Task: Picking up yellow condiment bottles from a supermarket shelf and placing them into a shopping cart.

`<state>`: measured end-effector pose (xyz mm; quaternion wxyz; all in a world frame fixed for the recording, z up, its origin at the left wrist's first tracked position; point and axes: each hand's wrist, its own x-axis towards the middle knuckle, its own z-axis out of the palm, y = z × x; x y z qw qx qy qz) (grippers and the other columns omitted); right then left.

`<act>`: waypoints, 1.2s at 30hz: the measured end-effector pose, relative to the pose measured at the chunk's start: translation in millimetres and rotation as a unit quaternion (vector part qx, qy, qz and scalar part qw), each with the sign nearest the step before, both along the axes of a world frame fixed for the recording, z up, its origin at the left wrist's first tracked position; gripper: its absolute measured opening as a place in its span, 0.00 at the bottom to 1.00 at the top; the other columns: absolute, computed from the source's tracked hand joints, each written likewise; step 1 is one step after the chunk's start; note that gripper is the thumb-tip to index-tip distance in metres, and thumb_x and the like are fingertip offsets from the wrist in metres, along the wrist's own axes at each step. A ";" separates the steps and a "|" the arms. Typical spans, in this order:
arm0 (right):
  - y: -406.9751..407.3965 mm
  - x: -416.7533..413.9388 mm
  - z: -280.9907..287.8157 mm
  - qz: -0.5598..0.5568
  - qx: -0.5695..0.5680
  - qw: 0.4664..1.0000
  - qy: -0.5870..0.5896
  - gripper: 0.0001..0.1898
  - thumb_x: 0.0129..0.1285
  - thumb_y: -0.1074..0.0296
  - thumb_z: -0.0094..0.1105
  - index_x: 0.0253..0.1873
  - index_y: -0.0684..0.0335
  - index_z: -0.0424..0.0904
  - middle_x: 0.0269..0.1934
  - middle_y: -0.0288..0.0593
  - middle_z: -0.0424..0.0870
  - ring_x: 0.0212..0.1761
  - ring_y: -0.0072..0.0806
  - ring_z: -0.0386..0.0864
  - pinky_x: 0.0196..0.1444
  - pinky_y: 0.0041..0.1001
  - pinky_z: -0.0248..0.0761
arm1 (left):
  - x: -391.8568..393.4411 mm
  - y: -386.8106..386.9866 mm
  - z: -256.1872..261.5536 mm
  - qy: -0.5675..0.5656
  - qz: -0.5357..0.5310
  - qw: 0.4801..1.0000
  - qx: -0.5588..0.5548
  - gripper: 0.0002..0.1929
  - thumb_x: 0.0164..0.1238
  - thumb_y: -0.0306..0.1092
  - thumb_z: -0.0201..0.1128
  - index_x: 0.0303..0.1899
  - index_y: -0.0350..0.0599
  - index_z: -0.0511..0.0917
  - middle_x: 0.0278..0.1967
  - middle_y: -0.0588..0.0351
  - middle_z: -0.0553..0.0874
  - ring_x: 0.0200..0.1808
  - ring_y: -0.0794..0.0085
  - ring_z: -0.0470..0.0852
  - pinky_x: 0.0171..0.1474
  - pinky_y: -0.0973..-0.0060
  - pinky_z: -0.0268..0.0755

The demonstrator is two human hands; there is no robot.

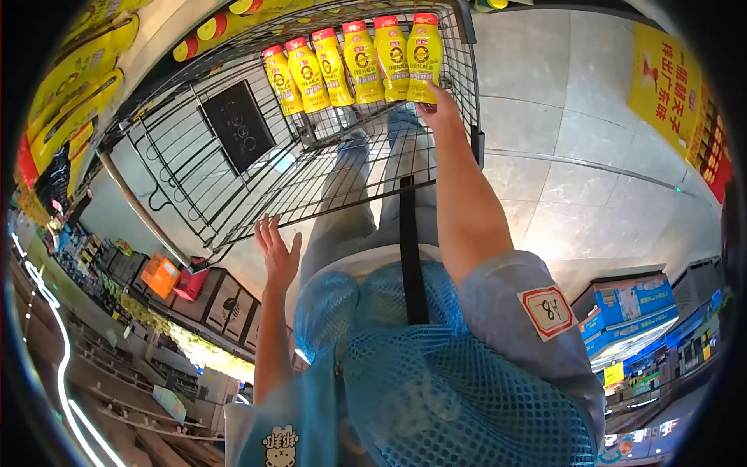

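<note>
Inside a wire shopping cart (477, 149), several yellow squeeze bottles (362, 64) with red caps stand in a row along the far side. My right hand (440, 110) reaches over the cart and grips the lower end of the rightmost yellow bottle (425, 55); its fingers are partly hidden beneath the base. That bottle is side by side with its neighbour. Fingers spread, my left hand (276, 248) holds nothing and is at the cart's near wire rim; whether a fingertip touches the wire I cannot tell.
A black panel (239, 125) is fixed to the cart's wire, and a metal bar (146, 210) runs along its left. Yellow packages (76, 122) fill a shelf at left. Blue cartons (636, 309) are stacked at right. A yellow poster (665, 87) is at upper right beyond the tiled floor (519, 122).
</note>
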<state>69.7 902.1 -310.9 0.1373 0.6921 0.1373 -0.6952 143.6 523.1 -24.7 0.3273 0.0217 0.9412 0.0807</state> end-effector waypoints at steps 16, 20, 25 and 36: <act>8.3 14.6 1.6 0.548 0.343 0.754 0.114 0.21 0.64 0.51 0.59 0.51 0.63 0.80 0.37 0.41 0.82 0.38 0.36 0.80 0.44 0.30 0.74 | -47.8 -15.3 8.5 0.001 0.062 0.995 0.077 0.20 0.65 0.38 0.67 0.55 0.42 0.75 0.51 0.45 0.80 0.52 0.50 0.78 0.54 0.59 0.71; -0.4 29.5 91.8 0.515 0.418 0.704 0.253 0.18 0.68 0.54 0.59 0.50 0.65 0.80 0.44 0.48 0.86 0.46 0.33 0.83 0.50 0.31 0.74 | -68.4 -35.7 26.8 0.066 0.160 0.978 0.116 0.13 0.65 0.34 0.65 0.48 0.42 0.79 0.45 0.44 0.85 0.41 0.53 0.85 0.45 0.61 0.76; 7.0 46.1 169.2 0.559 0.428 0.666 0.246 0.13 0.69 0.63 0.57 0.52 0.64 0.79 0.40 0.47 0.85 0.41 0.31 0.82 0.47 0.29 0.74 | -120.3 -72.1 58.3 0.216 0.129 0.959 0.130 0.09 0.65 0.27 0.63 0.46 0.39 0.79 0.43 0.47 0.85 0.41 0.57 0.85 0.40 0.67 0.76; -52.3 89.6 135.6 0.540 0.514 0.635 0.201 0.13 0.68 0.61 0.57 0.51 0.62 0.80 0.36 0.42 0.85 0.36 0.24 0.82 0.37 0.27 0.75 | -224.7 -221.9 81.2 0.518 0.106 0.848 0.030 0.24 0.66 0.37 0.64 0.60 0.37 0.70 0.54 0.38 0.77 0.56 0.43 0.74 0.58 0.56 0.68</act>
